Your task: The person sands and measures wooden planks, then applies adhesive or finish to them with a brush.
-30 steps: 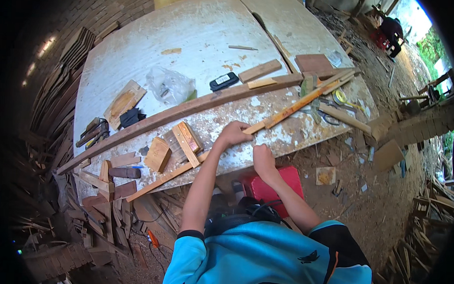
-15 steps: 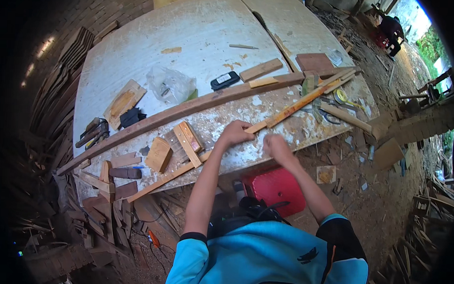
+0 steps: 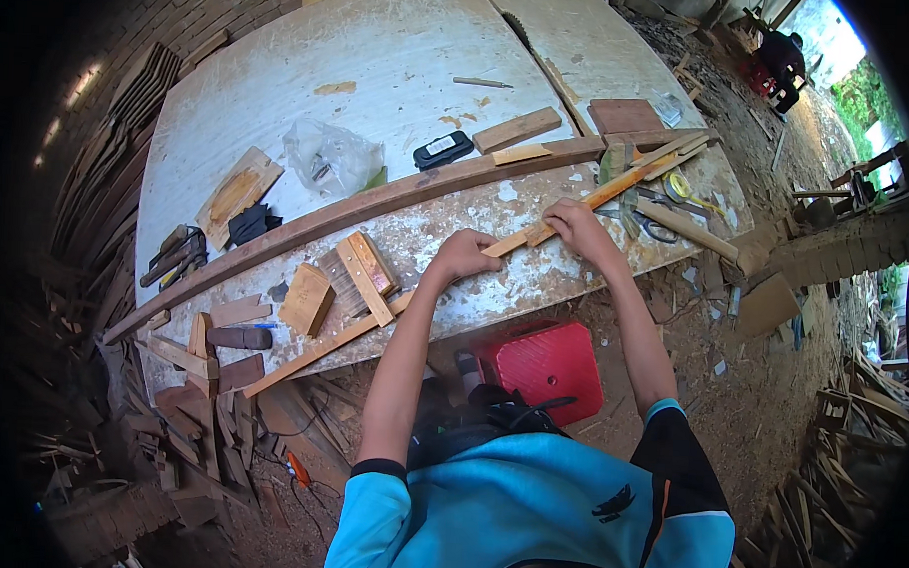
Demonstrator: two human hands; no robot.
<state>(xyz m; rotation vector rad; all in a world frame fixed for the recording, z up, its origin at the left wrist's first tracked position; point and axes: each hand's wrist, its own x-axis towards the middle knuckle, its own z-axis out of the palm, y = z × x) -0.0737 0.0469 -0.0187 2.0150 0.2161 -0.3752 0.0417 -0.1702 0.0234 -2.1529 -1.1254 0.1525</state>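
Note:
A long thin wooden strip [image 3: 317, 351] slants across the front of the worktable, and its lower left end juts past the edge. My left hand [image 3: 463, 256] is closed round it near the middle. Just to the right, my right hand [image 3: 575, 226] pinches the place where this strip meets a second, more orange wooden strip [image 3: 618, 185]; the fingers partly hide how the two overlap. Left of my left forearm lie a wooden piece with a crossbar [image 3: 367, 271] and a wood block [image 3: 306, 299], close to the long strip.
A long dark beam [image 3: 377, 203] crosses the worktable [image 3: 382, 61]. Beyond it lie a plastic bag [image 3: 329, 157] and a black case [image 3: 443, 150]. A tape measure [image 3: 677, 186] and scissors [image 3: 660, 229] sit at right. A toothed blade [image 3: 515, 28] shows in the far slot. Below stands a red stool [image 3: 552, 373].
My right hand has moved up and away from me, from beside the strips onto them, and its fingers have closed there. My left hand keeps its hold. The whole view has shifted slightly.

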